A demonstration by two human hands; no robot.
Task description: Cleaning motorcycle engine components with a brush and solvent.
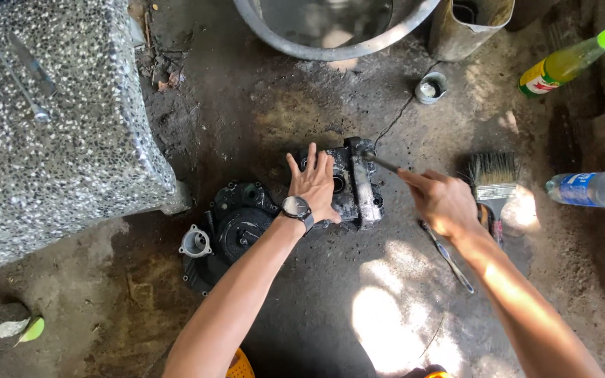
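A greasy engine cover (350, 185) lies on the concrete floor (330, 308) near the centre of the view. The left hand (313, 183) is laid flat on it, fingers spread wide, so that the cover's left part is pressed under the palm; a wristwatch (295, 208) is worn at the wrist. The right hand (441, 199) is closed around a thin metal tool (384, 164), whose tip is set against the top of the cover, at about 10 o'clock from that hand. The cover thus sits directly under the left hand and just to 9 o'clock of the right.

A round black casing (236, 227) lies at 8 o'clock of the cover. A paintbrush (493, 180) rests at 3 o'clock of the right hand, and a wrench (448, 257) lies at 6 o'clock, partly under it. A clear bottle (593, 189) and a green-capped bottle (568, 63) are seen at the right edge, a metal basin (330, 31) at 12 o'clock.
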